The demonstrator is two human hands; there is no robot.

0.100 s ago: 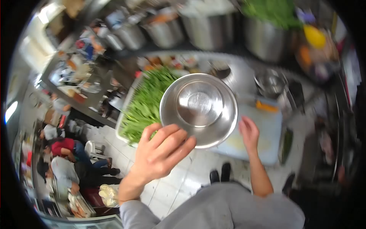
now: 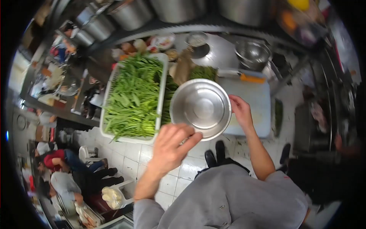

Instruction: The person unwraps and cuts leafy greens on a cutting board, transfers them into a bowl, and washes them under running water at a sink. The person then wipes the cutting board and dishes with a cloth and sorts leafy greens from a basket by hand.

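A shiny stainless steel bowl (image 2: 202, 108) is held up in front of my body, its hollow facing the camera. My left hand (image 2: 171, 145) grips its lower left rim, fingers curled and thumb along the edge. On the opposite side, the fingers of my right hand (image 2: 241, 111) are closed at the rim; the fingertips are partly hidden. To the left of the bowl stands a white plastic crate (image 2: 161, 91) heaped with leafy greens (image 2: 131, 99). Behind the bowl's right side lies a pale cutting board (image 2: 249, 124), with an orange-handled knife (image 2: 252, 78) across its far end.
Beyond the board sits another metal bowl (image 2: 253, 53). Large steel pots (image 2: 177, 9) line a shelf above the counter. Small food containers (image 2: 164, 41) stand behind the crate. At lower left, several people (image 2: 63, 183) are near a white plastic chair (image 2: 85, 154).
My right hand has moved in to the bowl's right rim, where before there was a gap. The view has tilted downward, showing more of the crate and board.
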